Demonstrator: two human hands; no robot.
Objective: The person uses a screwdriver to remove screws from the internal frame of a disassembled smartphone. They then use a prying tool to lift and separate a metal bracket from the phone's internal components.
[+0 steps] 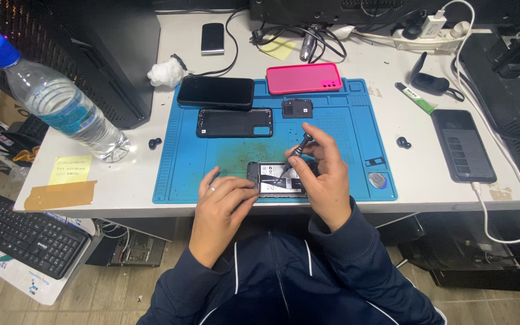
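An opened phone point(275, 179) lies face down at the near edge of the blue work mat point(344, 120), its insides showing. My left hand point(224, 201) presses on the phone's left end and steadies it. My right hand point(323, 174) grips a slim dark screwdriver point(296, 153), whose tip rests on the phone's inner parts. On the far part of the mat lie a black phone point(216, 91), a black back cover point(235, 123), a pink case point(304, 78) and a small black cover piece point(297, 108).
A water bottle point(61, 102) lies at the left by a yellow note point(70, 170). Another phone point(463, 145) charges on the right. Cables and a power strip point(428, 36) run along the back. Two earbuds point(154, 143) lie beside the mat. A keyboard point(22, 235) sits low at left.
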